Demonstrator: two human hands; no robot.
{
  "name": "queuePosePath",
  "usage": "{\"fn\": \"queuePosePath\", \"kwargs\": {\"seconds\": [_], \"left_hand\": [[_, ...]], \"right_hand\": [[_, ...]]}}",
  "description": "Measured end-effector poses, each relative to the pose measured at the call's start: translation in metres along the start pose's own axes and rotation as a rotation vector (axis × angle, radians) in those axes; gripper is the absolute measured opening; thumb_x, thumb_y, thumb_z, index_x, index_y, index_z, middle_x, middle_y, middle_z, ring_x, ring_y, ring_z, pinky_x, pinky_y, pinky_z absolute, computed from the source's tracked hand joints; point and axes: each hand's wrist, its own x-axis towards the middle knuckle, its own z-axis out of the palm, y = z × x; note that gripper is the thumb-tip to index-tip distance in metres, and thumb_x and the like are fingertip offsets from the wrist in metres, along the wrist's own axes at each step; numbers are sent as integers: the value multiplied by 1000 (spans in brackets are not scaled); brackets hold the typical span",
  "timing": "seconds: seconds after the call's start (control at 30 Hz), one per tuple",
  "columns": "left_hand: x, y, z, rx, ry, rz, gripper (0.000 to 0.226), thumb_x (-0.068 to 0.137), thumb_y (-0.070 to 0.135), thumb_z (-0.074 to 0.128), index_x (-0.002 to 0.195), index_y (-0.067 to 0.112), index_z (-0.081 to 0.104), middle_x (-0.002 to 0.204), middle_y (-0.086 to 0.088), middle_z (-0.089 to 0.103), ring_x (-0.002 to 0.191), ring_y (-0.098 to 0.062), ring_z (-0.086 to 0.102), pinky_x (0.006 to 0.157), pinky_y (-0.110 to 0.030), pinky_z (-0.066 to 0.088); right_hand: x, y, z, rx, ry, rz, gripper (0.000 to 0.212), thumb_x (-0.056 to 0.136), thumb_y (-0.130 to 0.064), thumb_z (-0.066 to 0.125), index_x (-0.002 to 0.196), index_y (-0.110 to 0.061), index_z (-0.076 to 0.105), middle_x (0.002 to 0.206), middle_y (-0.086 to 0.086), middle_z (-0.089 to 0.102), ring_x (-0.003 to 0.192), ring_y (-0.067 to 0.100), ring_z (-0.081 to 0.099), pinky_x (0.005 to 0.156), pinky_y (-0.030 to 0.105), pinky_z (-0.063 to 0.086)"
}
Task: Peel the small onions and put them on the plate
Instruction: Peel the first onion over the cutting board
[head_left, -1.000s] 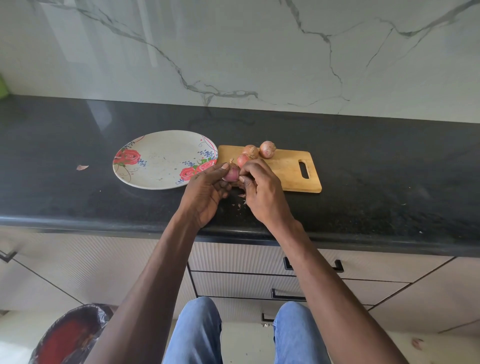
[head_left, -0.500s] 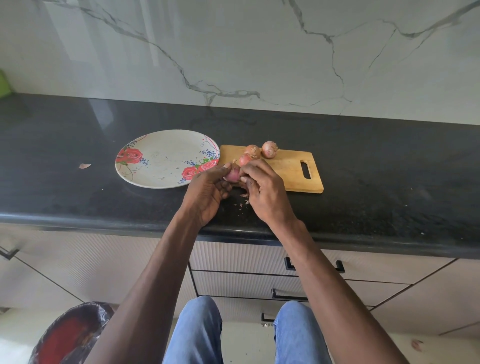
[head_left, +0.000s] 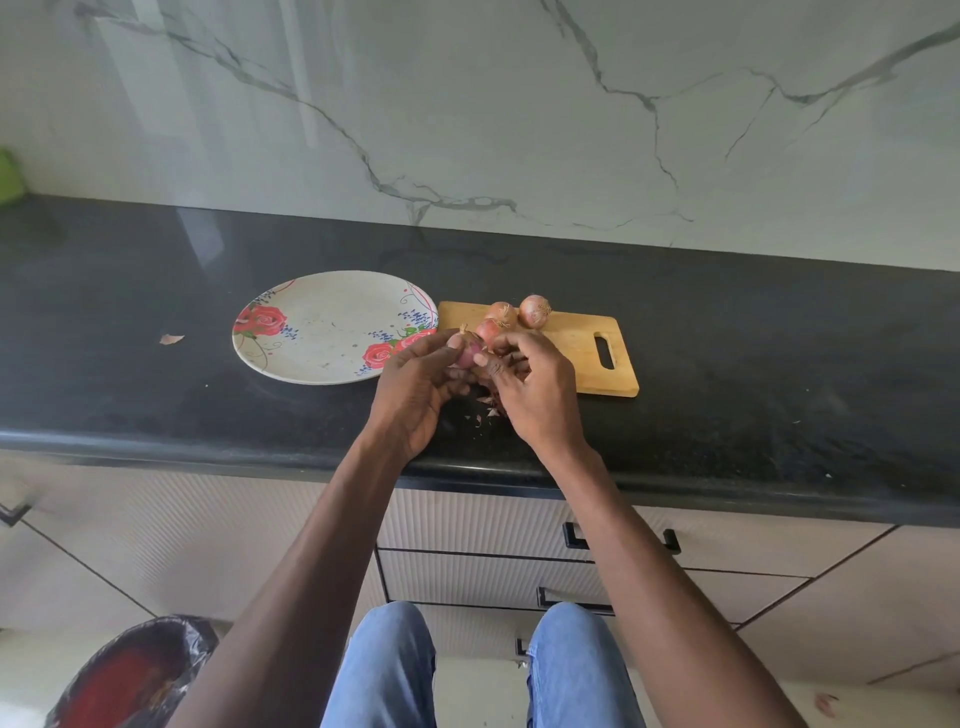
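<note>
Two hands are working one small onion (head_left: 466, 349): left hand (head_left: 415, 392) is gripping it, right hand (head_left: 530, 387) is pinching its skin, near the plate (head_left: 311, 358).

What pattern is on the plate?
Red roses with blue sprigs on the round cream plate; head view, the only one.

Both forearms were extended forward and drawn together so that the hands met. The left hand (head_left: 415, 387) was held palm inward, its fingers curled and its thumb raised. The right hand (head_left: 530, 387) was turned back upward, its fingers (head_left: 493, 349) bent and brought against the left hand's fingertips.
</note>
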Motion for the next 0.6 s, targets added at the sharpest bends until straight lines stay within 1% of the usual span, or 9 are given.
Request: {"fn": "queuePosePath", "kwargs": {"seconds": [0.1,0.17,0.23,0.33,0.43,0.5,0.53,0.6], "left_hand": [[0,-2,0,5,-33,10,13,96,4,62,107,6,67,84,-12,72,71,-20,68,65,-26,59],[-1,-3,1,-6,-48,19,17,92,4,65,109,5,66,91,-13,73,76,-22,71,68,-28,60],[-1,-3,2,-12,-54,35,24,85,6,69,109,5,66,94,-13,74,78,-22,72,69,-28,61],[-3,-2,5,-18,-64,39,28,81,6,70,109,6,65,94,-14,73,73,-22,71,67,-27,60],[-3,-2,5,15,-51,30,40,73,9,75,111,7,64,93,-13,74,67,-19,69,60,-25,56],[-1,-4,3,33,-21,27,45,75,11,76,117,3,60,90,-13,73,66,-18,67,56,-25,53],[0,-4,1,36,-11,22,45,78,10,74,119,1,58,87,-13,73,65,-18,65,56,-25,52],[2,-5,-1,50,-13,17,31,88,6,68,117,0,57,83,-12,71,64,-18,64,55,-25,51]], "right_hand": [[1,0,-2,3,15,89,13,88,-17,77,97,-8,75,91,-1,73,83,6,65,73,15,52],[2,0,-4,-4,53,103,9,88,-12,75,95,-6,77,89,0,75,82,4,66,74,11,51],[1,-1,-4,-8,61,107,9,90,-10,73,95,-5,78,89,2,76,81,4,66,73,9,50],[2,1,-2,4,47,116,9,92,-10,70,96,-5,77,89,2,75,80,4,66,73,11,51],[2,2,-1,10,46,100,7,94,-5,66,96,-2,72,91,5,72,77,1,62,70,4,46],[1,2,-1,3,47,89,6,95,-3,64,97,-2,69,94,7,70,79,4,60,70,3,44],[1,3,-1,6,45,86,5,96,-3,63,97,-2,68,94,6,70,80,5,60,71,3,45],[1,4,0,14,44,89,5,97,-4,62,99,-2,66,95,4,69,81,6,61,71,6,47]]}}
